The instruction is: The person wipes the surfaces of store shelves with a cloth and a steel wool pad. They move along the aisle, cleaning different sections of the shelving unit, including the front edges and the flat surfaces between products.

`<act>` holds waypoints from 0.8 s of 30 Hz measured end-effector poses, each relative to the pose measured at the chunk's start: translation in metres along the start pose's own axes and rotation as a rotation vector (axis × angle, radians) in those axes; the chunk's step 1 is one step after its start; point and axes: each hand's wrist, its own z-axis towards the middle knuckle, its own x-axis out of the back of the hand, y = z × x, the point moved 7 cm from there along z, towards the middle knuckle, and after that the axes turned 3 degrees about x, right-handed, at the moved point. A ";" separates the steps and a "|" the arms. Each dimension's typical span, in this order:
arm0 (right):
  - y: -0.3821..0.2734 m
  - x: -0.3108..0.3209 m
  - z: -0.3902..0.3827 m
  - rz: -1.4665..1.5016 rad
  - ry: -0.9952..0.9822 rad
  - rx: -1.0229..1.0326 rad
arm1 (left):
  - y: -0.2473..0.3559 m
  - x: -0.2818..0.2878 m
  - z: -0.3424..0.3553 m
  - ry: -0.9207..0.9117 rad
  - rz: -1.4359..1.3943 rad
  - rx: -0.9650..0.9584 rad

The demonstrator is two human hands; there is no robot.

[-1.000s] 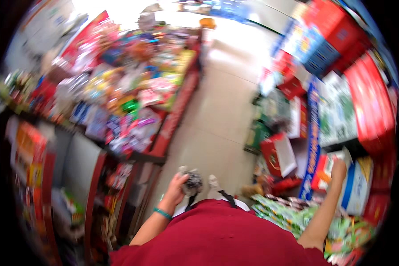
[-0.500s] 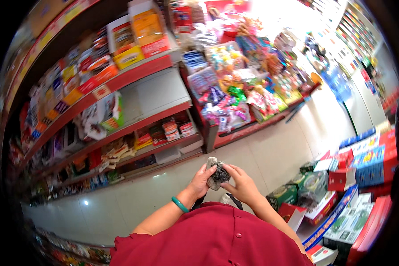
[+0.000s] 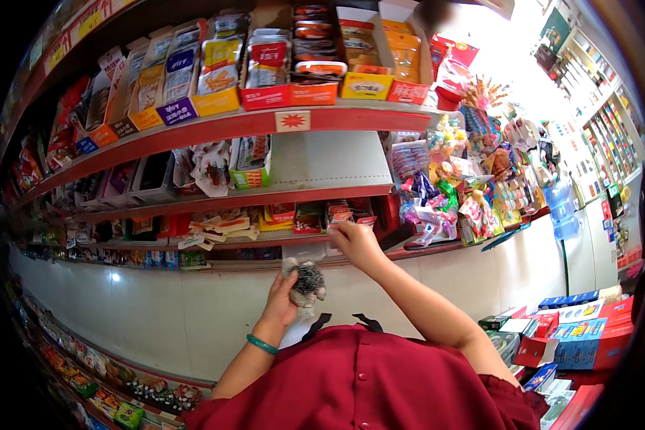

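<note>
My left hand [image 3: 282, 295], with a green bangle at the wrist, grips a grey-and-black speckled bundle [image 3: 307, 281] low in front of my body. My right hand [image 3: 358, 242] is raised to the lower shelf's front, fingers curled together beside small red snack packs [image 3: 340, 213]; what they hold, if anything, is hidden. Above it is a grey shelf with a bare stretch [image 3: 326, 161], a green-edged box [image 3: 251, 163] at its left. Boxes of pouched snacks [image 3: 265, 68] line the top shelf.
A display piled with colourful sweets and toys [image 3: 444, 186] adjoins the shelves on the right. Stacked cartons [image 3: 580, 344] stand at lower right. Another low shelf of packets [image 3: 107, 387] runs along the lower left. Pale tiled floor [image 3: 193, 301] lies between.
The view has swung left from the aisle to face the shelves. My right hand has left the bundle and moved up toward the lower shelf; my left still grips it.
</note>
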 end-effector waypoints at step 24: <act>0.015 -0.147 0.230 0.063 0.167 -0.426 | 0.063 0.137 -0.065 0.381 -0.191 -0.197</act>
